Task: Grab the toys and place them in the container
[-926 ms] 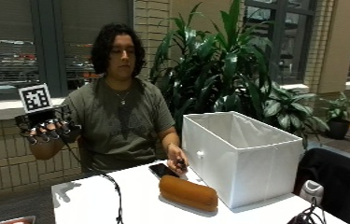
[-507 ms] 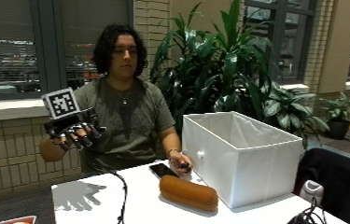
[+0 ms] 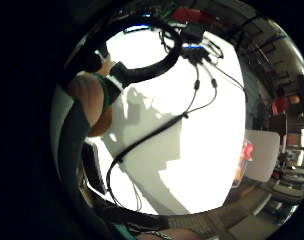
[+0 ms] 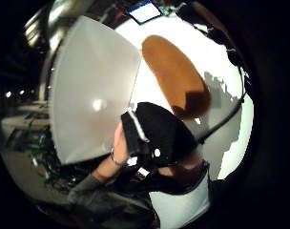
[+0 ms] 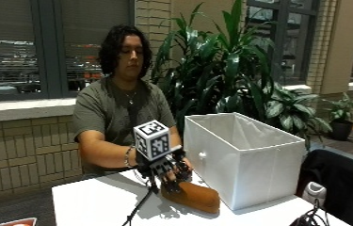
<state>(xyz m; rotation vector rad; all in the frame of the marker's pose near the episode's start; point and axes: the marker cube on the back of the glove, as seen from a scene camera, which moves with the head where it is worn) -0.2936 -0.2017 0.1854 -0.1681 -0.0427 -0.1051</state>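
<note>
Hovering just above the near end of a long brown loaf-shaped plush toy (image 5: 190, 196), the black-gloved right hand (image 5: 168, 170) has its fingers spread and pointing down, holding nothing; whether the fingertips already touch the toy cannot be told. That toy lies flat on the white surface (image 5: 94, 205), just beside the front wall of a white rectangular fabric container (image 5: 242, 157) that stands open-topped near the surface's right side. From the thumb-side palm view the brown toy (image 4: 176, 76) stretches along the surface next to the container's pale wall (image 4: 92, 86). The person's bare left hand is hidden behind the gloved one, near the container's corner. A large green potted plant (image 5: 232, 70) rises behind the container.
</note>
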